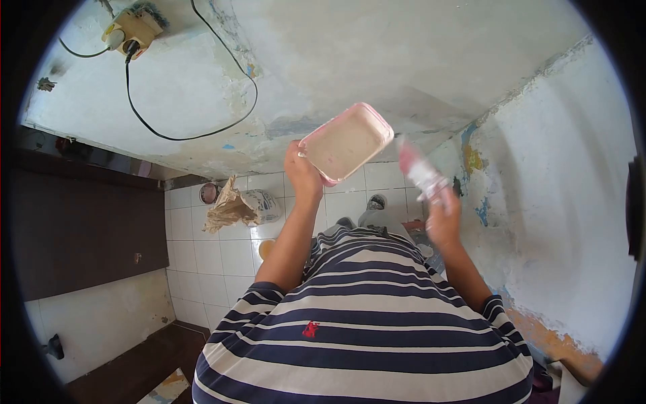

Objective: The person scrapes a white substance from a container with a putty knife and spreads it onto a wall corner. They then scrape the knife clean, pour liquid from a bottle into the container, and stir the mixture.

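Note:
A shallow pink-rimmed tray (pixel 346 143) with a whitish inside is held up in front of the wall. My left hand (pixel 302 174) grips its left end, fingers wrapped at the edge. To the right, my right hand (pixel 442 214) is closed round a pink tool (pixel 422 172) smeared with white, blurred by motion; its tip points up toward the wall. The tool and the tray are apart.
The patchy wall (pixel 431 54) spans the front, meeting a peeling right wall (pixel 558 168). A black cable hangs from a socket (pixel 128 34) at the upper left. A paper bag (pixel 227 207) and white bucket (pixel 261 207) stand on the tiles, left of my feet.

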### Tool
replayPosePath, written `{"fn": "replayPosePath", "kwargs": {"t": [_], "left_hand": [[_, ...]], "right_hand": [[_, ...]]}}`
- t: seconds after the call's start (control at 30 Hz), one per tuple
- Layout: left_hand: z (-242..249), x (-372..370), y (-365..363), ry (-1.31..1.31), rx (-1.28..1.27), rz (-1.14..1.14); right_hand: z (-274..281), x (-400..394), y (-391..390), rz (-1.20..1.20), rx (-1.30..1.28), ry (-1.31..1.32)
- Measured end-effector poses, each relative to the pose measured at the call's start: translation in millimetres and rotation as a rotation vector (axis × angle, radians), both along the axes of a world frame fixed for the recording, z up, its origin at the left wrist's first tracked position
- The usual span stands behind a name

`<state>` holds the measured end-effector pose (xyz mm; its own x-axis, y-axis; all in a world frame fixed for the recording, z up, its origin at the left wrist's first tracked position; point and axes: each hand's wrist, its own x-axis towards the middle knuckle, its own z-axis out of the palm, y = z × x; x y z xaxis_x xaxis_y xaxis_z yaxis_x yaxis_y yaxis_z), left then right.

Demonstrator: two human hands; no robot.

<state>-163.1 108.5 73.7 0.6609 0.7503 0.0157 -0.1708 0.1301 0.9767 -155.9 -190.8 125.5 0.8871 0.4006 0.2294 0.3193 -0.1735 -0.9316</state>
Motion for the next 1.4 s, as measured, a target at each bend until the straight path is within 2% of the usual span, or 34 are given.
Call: {"fn": "replayPosePath", "kwargs": {"t": [0.03, 0.07, 0.13, 0.2, 0.27, 0.3, 0.33, 0.37, 0.4, 0.43, 0.47, 0.57, 0.67, 0.73, 1.07, 1.23, 1.4], "left_hand": [[0, -2, 1, 0.016, 0.101, -0.015], [0, -4, 0, 0.013, 0.103, -0.019], [0, -9, -8, 0.081, 0.178, -0.034], [0, -12, -18, 0.074, 0.158, -0.061], [-1, -14, -29, 0.08, 0.135, -0.069], [-2, -14, -30, 0.093, 0.139, -0.077], [-3, -14, -33, 0.108, 0.144, -0.084], [-4, -14, -35, 0.117, 0.14, -0.074], [1, -12, -38, 0.086, 0.009, -0.081], [3, -8, -37, 0.052, -0.122, -0.089], [2, -5, -36, 0.054, -0.121, -0.082], [3, 4, -29, 0.002, -0.243, -0.036], [9, 6, -25, -0.005, -0.322, -0.034], [13, 9, -27, -0.067, -0.472, 0.007], [-4, 19, -14, -0.005, -0.497, 0.031], [8, 23, -12, -0.027, -0.519, 0.118], [7, 22, -1, -0.008, -0.287, 0.079]], "right_hand": [[0, 8, 0, -0.191, 0.223, 0.309], [0, 17, 1, -0.195, 0.226, 0.305], [23, 36, 13, -0.036, 0.958, 0.637], [15, 44, 19, 0.004, 0.98, 0.67], [8, 42, 35, -0.133, 0.826, 0.47], [9, 41, 44, -0.27, 0.495, 0.411], [11, 36, 51, -0.263, 0.488, 0.422], [13, 27, 61, -0.193, 0.196, 0.059], [19, 22, 70, -0.114, -0.091, -0.307], [16, 20, 74, -0.012, -0.204, -0.447], [15, 17, 79, -0.006, -0.202, -0.445], [9, -2, 87, 0.064, -0.525, -0.551], [14, -7, 92, 0.03, -0.591, -0.601], [11, -3, 92, 0.045, -0.596, -0.61], [6, -9, 88, 0.099, -0.59, -0.613], [0, -19, 76, 0.137, -0.588, -0.59], [9, -8, 44, 0.17, -0.518, -0.556]]}}
